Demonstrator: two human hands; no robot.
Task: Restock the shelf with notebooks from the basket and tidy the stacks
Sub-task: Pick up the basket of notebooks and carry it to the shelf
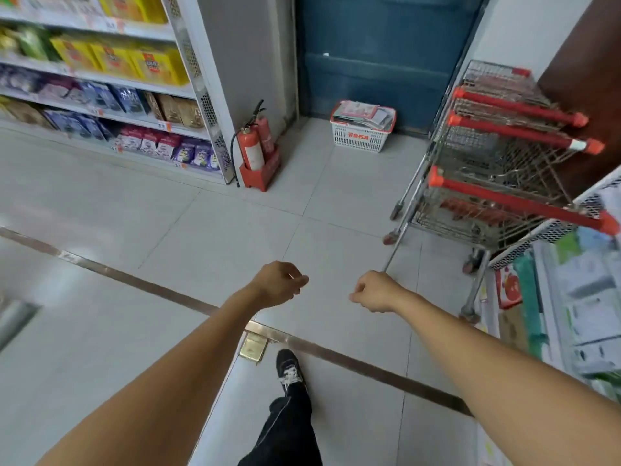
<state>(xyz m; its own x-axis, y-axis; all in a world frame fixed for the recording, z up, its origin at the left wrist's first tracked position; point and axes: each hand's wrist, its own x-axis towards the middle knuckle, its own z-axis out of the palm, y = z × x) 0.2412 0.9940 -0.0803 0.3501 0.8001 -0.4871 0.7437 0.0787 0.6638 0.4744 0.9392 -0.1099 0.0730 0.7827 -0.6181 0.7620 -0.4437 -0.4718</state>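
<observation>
Tiled shop floor (pixel 235 230) — shelves (pixel 111 79); carts (pixel 504 156)

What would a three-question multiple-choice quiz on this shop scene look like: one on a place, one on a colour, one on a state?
1. Where does the white basket stand?
A. on the floor by the blue door
B. inside a cart
C. on a shelf

2. What colour are the shopping cart handles?
A. green
B. red
C. black

3. What do the left hand and right hand hold?
A. notebooks
B. the basket
C. nothing

Answers: 1 A, it sits on the tiles in front of the door. 2 B, all three bars are red. 3 C, both hands are loosely curled, with nothing in them.
</observation>
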